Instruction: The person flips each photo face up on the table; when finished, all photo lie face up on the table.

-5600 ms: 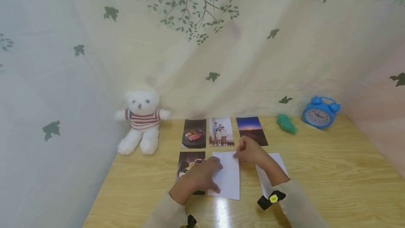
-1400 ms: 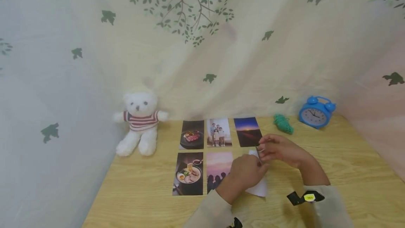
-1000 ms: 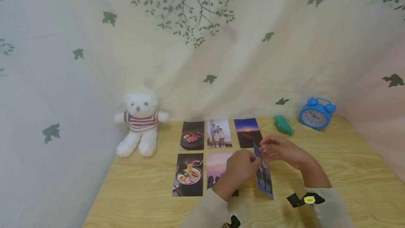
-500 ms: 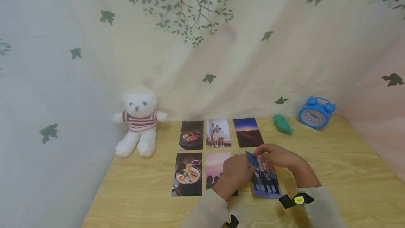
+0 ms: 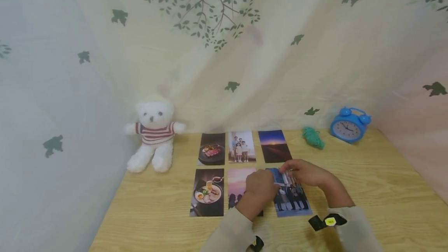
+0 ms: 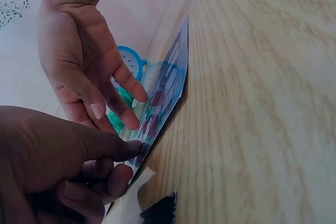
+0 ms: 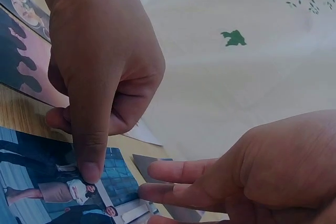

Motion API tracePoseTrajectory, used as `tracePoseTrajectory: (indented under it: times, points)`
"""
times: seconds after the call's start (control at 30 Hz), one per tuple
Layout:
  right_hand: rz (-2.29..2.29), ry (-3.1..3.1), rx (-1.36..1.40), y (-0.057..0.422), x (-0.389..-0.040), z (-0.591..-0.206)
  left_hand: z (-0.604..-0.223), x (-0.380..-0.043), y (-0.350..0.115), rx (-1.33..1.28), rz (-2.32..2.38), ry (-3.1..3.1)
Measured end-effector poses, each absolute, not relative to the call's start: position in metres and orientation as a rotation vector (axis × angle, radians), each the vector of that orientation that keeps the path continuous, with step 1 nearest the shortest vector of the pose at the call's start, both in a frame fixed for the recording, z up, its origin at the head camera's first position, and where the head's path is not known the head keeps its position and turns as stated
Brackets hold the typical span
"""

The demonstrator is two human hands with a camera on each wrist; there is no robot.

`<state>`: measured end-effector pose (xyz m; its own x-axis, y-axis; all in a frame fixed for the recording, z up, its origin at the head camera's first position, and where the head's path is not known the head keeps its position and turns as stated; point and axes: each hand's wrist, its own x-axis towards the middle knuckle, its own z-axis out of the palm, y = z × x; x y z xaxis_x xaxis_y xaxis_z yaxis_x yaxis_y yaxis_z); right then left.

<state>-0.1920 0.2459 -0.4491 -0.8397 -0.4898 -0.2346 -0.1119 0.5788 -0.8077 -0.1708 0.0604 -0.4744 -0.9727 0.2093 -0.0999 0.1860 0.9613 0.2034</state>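
A photo of a group of people standing lies nearly flat at the front right of two rows of photos. My left hand is at its left edge, thumb on the picture side and the other fingers curled by the edge; the left wrist view shows the left thumb against the photo. At the top edge, my right hand has its fingers loosely extended, fingertips at or close to the photo; the right wrist view shows these fingers straight. A pink-sky photo is partly hidden under the left hand.
Other photos show ramen, sliced meat, a family and a sunset. A white teddy bear sits back left. Green yarn and a blue alarm clock stand back right, before a patterned cloth.
Earlier the pink-sky photo went from white side up to picture up. The group photo has likewise turned over, stood on edge, and come down to the left, nearly flat.
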Motion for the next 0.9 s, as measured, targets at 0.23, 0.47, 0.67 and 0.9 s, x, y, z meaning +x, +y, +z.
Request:
tracePoseTrajectory:
  times: [0.23, 0.47, 0.67, 0.9]
  points:
    - [-1.148, 2.388, -0.463, 0.242, -0.189, -0.443, -0.473, -0.171, 0.058, 0.357, 0.286, 3.016]
    - [-1.101, 2.419, -0.448, 0.237, -0.189, -0.441, -0.476, -0.172, 0.055, 0.375, 0.300, 3.032]
    - [-1.090, 2.420, -0.457, 0.235, -0.188, -0.443, -0.478, -0.171, 0.055, 0.379, 0.287, 3.064]
    - [-1.068, 2.434, -0.451, 0.233, -0.188, -0.441, -0.477, -0.170, 0.051, 0.402, 0.324, 3.056]
